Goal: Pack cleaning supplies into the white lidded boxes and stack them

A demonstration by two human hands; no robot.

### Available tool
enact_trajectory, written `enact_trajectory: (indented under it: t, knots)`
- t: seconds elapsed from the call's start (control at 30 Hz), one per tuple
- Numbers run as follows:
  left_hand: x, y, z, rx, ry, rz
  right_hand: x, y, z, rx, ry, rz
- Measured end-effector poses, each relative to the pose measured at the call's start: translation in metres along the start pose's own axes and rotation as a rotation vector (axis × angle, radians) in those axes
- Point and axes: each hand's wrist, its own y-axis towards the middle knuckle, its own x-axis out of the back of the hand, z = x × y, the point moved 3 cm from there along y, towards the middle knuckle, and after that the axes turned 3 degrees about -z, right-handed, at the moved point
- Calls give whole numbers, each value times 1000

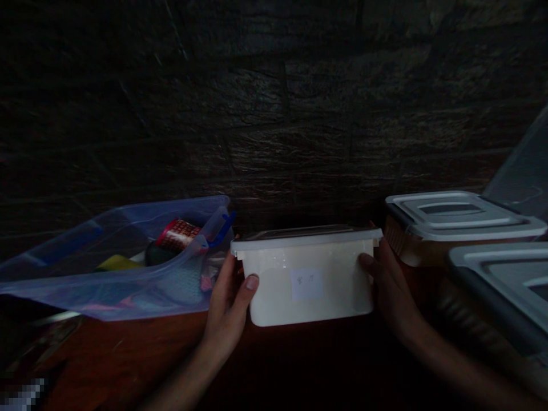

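Note:
A white plastic storage box point(274, 291) with a lid point(308, 237) and a small paper label point(307, 284) on its front is gripped between both my hands. Around its left end, my left hand point(229, 299) is closed, the thumb pressed on the front face. My right hand point(387, 279) holds the opposite end in the same way, its thumb on the front near the corner. Fingers behind the box are partly hidden. The box is slightly tilted; whether it touches the wooden surface point(141, 354) below, I cannot tell.
To the left stands a clear bluish bin point(141, 299) without a lid, holding a red patterned can point(177, 235) and other items. On the right are two lidded containers, one farther back point(449, 214) and one nearer point(496, 268). A dark brick wall point(274, 125) rises behind.

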Motion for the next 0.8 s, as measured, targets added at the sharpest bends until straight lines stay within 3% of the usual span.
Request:
enact_trajectory:
  t: [0.13, 0.8]
  knots:
    - [0, 2, 0, -5, 39, -1, -3, 0, 1, -83, 144, -19]
    - [-2, 0, 0, 62, -65, 18, -4, 0, 3, -87, 143, -36]
